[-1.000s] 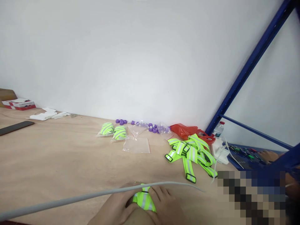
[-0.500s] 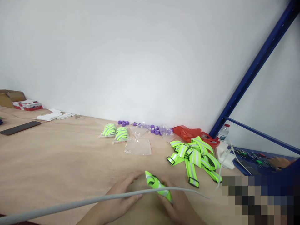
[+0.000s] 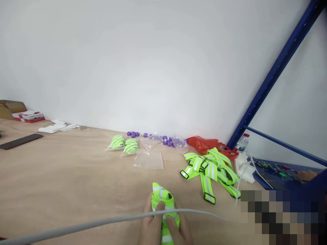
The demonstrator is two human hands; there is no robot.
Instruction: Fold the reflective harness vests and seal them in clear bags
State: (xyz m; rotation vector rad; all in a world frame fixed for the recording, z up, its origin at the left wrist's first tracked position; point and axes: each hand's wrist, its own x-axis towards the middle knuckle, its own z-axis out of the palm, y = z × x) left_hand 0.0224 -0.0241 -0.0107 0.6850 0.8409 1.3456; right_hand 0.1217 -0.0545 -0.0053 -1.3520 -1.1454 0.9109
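Note:
Both my hands sit at the bottom edge and close on one folded neon-green reflective band. My left hand has its thumb pressed on the band's front. My right hand grips it from the right side. The band stands upright between them above the tan table. A grey cable runs across in front of my hands. A heap of loose reflective bands lies to the right, beyond my hands. An empty clear zip bag lies flat further back.
Two bagged bands and purple rings in bags lie along the wall. A red bag, a water bottle and a white box sit by the blue rack. Another person's hand works at right. A black bar lies left.
My hands drew closer together and nearer to me. The band went from lying tilted between them to being held upright, pinched from both sides.

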